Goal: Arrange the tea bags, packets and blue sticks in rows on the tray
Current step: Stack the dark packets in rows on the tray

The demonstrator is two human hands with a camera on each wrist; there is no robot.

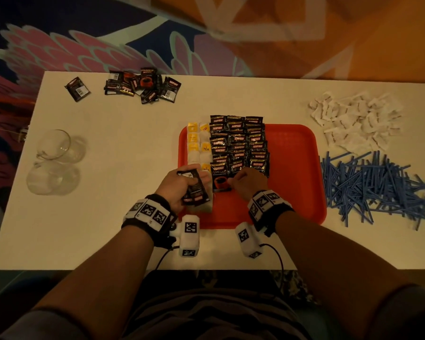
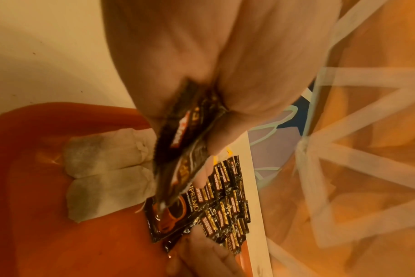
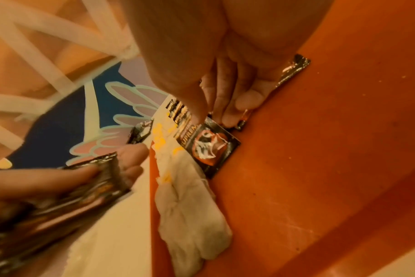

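A red tray (image 1: 292, 168) holds a column of tea bags (image 1: 198, 143) along its left side and three columns of black coffee packets (image 1: 238, 143) beside them. My left hand (image 1: 182, 185) hovers over the tray's near left corner and grips a small stack of black packets (image 1: 194, 190), seen close up as the held stack (image 2: 183, 150). My right hand (image 1: 245, 180) is at the near end of the middle column; its curled fingertips (image 3: 246, 99) pinch a black packet (image 3: 294, 65) lying flat on the tray. The blue sticks (image 1: 373, 187) lie in a heap right of the tray.
A pile of white sachets (image 1: 356, 121) sits at the far right. Loose black packets (image 1: 142, 84) and a single one (image 1: 77, 89) lie at the far left edge. Two glass cups (image 1: 54, 146) stand at the left. The tray's right half (image 1: 294, 148) is bare.
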